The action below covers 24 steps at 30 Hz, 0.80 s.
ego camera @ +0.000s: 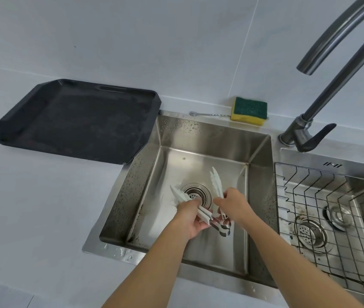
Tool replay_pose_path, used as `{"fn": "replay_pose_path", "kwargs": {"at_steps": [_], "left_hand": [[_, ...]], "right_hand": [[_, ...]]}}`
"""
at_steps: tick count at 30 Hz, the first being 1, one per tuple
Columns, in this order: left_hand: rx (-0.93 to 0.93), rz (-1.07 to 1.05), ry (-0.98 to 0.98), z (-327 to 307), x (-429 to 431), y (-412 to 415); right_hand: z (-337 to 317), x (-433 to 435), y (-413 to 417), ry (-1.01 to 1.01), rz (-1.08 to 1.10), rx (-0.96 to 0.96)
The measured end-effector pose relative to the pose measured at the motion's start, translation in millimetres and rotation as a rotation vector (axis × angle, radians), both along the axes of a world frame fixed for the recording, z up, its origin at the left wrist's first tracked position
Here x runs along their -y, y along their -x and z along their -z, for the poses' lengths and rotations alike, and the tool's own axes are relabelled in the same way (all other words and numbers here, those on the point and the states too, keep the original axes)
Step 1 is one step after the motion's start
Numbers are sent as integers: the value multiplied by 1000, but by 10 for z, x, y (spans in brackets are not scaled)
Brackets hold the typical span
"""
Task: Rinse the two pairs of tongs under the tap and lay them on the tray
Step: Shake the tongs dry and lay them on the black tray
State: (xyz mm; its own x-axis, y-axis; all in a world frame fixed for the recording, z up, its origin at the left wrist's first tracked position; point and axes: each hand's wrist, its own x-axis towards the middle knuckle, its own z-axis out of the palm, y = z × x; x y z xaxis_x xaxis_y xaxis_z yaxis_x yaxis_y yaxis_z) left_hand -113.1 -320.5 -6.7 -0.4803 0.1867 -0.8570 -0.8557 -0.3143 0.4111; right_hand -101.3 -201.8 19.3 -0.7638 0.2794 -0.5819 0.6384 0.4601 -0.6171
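Both hands are low inside the left steel sink (210,141), over the drain. My left hand (190,216) grips one pair of white-tipped tongs (177,193) whose tips point up-left across the strainer. My right hand (232,204) grips the second pair of tongs (217,182), tips pointing away toward the back wall. The metal handle ends of both pairs cross between my hands. The tap (341,70) arches overhead at the right, and no water stream is visible. The black tray (76,121) lies on the counter left of the sink, with nothing on it.
A yellow-and-green sponge (249,110) and a small chain (210,114) sit on the ledge behind the sink. The tap lever (316,138) stands at the right rear. A wire rack (332,218) fills the right basin. Water drops lie on the sink's front rim.
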Motion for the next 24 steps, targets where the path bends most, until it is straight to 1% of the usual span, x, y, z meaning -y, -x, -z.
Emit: {"fn": "replay_pose_path", "kwargs": {"at_steps": [5, 8, 10, 13, 15, 16, 17, 19, 20, 21, 24], "left_hand": [[18, 91, 39, -111, 57, 6], [-8, 130, 78, -184, 44, 44], [-82, 140, 139, -216, 3, 82], [-276, 127, 263, -225, -38, 109], [-390, 142, 350, -214, -48, 91], [-397, 157, 378, -181, -48, 71], [-354, 171, 380, -143, -44, 49], [-185, 207, 333, -128, -34, -3], [-138, 228, 329, -118, -31, -28], [-149, 237, 350, -89, -39, -30], [-308, 201, 426, -37, -96, 20]], "right_hand": [[-55, 0, 6, 7, -9, 24], [-128, -19, 12, 7, -7, 21], [-177, -36, 17, 10, 9, -31], [-221, -45, -6, 14, 27, -167], [-191, -33, -34, -6, 15, -225], [-170, -23, -43, -14, -3, -209], [-140, -15, -49, -15, -23, -163], [-90, -19, -52, -1, -55, -33], [-77, -22, -60, 9, -59, 11], [-66, -26, -62, 14, -61, 10], [-40, -39, -48, -9, -63, -90]]}}
